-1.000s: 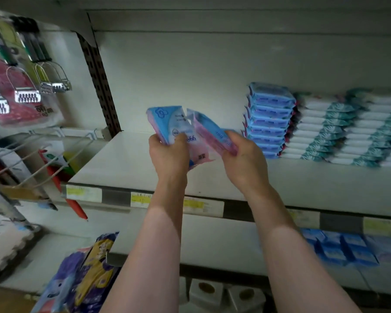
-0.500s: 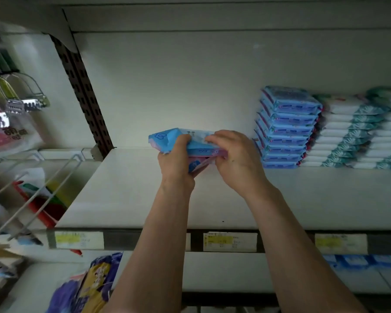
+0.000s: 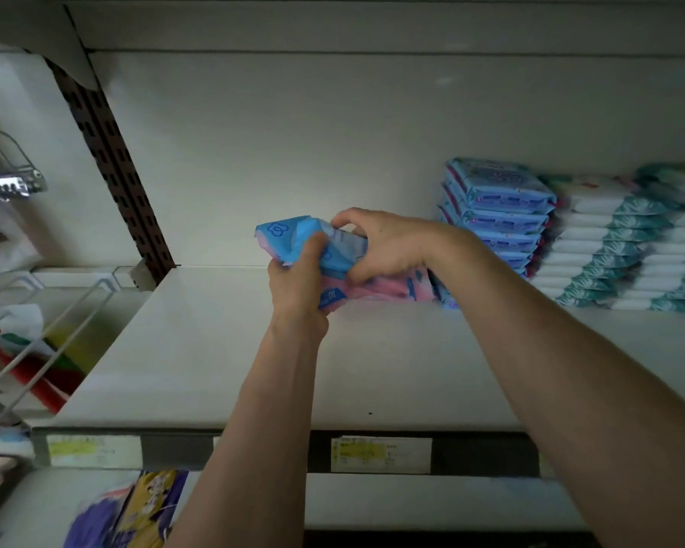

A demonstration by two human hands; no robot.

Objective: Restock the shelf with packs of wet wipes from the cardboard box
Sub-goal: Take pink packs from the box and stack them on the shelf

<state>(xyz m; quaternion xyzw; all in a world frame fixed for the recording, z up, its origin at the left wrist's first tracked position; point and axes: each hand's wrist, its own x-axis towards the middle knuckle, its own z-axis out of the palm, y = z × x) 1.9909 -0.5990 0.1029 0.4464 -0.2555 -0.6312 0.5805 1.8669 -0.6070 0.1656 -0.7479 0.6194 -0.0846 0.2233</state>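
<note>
Wet wipes packs (image 3: 335,270): soft blue-and-pink bundle, more than one pack by the look, held between both hands at centre view, just over the shelf. Cannot tell whether the underside touches the board.

Nearest, 7 o'clock: purple-and-yellow bag (image 3: 135,508) on the lower level, blurred. Above it is the front rail with price labels (image 3: 380,454).

Shelf (image 3: 214,369): white board, a bare stretch running from the rail up to the hands.

Left hand (image 3: 297,288): grips the bundle's left end from below, thumb pressed onto the blue top face. Right hand (image 3: 388,247): fingers curled over the top from the 3 o'clock side, clamping the packs.

Farther back, 2 o'clock of the hands: blue stack (image 3: 495,215), tidy, near the back wall. The bundle's right end sits just beside its foot. At 3 o'clock: white-and-teal stacks (image 3: 609,247). At 9 o'clock: wire rack (image 3: 36,330). At 11 o'clock: slotted upright (image 3: 111,160). Cardboard box is not in view.

Judgement: placing step, bundle not yet set down. Next move likely calls for lowering it flat, squaring the packs, seating them at 9 o'clock of the blue stack, and only then letting go, since slack wrappers may slide apart.
</note>
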